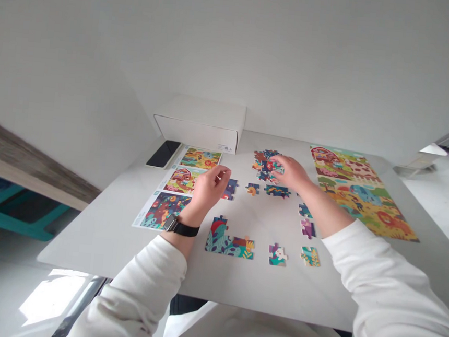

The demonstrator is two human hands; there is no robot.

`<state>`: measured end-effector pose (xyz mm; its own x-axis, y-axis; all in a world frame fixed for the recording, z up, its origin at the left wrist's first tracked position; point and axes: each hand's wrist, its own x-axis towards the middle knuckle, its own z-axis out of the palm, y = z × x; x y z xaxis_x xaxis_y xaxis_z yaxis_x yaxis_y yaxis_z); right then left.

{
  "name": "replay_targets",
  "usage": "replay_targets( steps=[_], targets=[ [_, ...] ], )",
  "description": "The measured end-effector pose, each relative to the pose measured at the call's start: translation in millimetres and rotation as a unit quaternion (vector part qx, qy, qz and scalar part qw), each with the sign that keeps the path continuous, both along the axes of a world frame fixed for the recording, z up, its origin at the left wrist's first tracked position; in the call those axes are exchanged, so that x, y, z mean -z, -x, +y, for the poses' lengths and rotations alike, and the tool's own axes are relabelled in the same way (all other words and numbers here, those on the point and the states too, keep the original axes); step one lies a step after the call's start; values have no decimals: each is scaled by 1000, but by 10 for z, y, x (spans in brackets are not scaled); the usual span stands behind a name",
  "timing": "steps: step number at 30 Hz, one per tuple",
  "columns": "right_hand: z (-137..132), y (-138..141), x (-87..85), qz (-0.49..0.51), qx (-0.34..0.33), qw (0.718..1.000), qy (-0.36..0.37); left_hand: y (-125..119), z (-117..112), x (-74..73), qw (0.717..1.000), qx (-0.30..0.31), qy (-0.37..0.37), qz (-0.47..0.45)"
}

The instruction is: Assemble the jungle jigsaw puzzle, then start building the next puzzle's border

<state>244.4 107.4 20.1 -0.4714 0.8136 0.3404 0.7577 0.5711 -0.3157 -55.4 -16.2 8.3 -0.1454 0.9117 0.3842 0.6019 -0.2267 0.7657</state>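
Observation:
My right hand [289,173] rests on a heap of jigsaw pieces [262,164], its fingertips among them; whether it grips one is hidden. My left hand [210,191] hangs with curled fingers over the edge of a printed picture sheet [167,195], holding nothing visible. Just right of it lies a dark puzzle piece [229,189]. A joined section of leafy puzzle pieces [228,245] sits below my left wrist. Several loose pieces, such as one with a white animal [277,255], lie across the table. An assembled farm-scene jigsaw [358,193] lies to the right of my right hand.
A white cardboard box [199,124] stands at the table's far edge, with a black phone [163,153] lying to its left. The white table [123,249] ends in a near edge below the pieces. A black watch [176,226] circles my left wrist.

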Motion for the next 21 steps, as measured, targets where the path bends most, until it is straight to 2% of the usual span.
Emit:
replay_targets(
  steps=[3,6,10,13,16,21],
  targets=[
    [-407,-11,-131,7,-98,995,-35,-35,-12,-33,999,30,32,-27],
    [-842,16,-227,-4,-155,987,-43,-113,-85,-98,985,131,97,-63],
    [-1293,63,-253,-11,-201,979,-40,-183,-205,-207,945,253,192,-75],
    [-1499,92,-219,-13,-211,977,-35,-185,-264,-242,925,297,232,-55],
    [-1617,119,-172,-12,-212,976,-40,-187,-296,-216,911,330,244,-33],
    [-1702,141,-78,20,-191,980,-53,-191,-303,-158,907,339,248,-42]
  ],
)
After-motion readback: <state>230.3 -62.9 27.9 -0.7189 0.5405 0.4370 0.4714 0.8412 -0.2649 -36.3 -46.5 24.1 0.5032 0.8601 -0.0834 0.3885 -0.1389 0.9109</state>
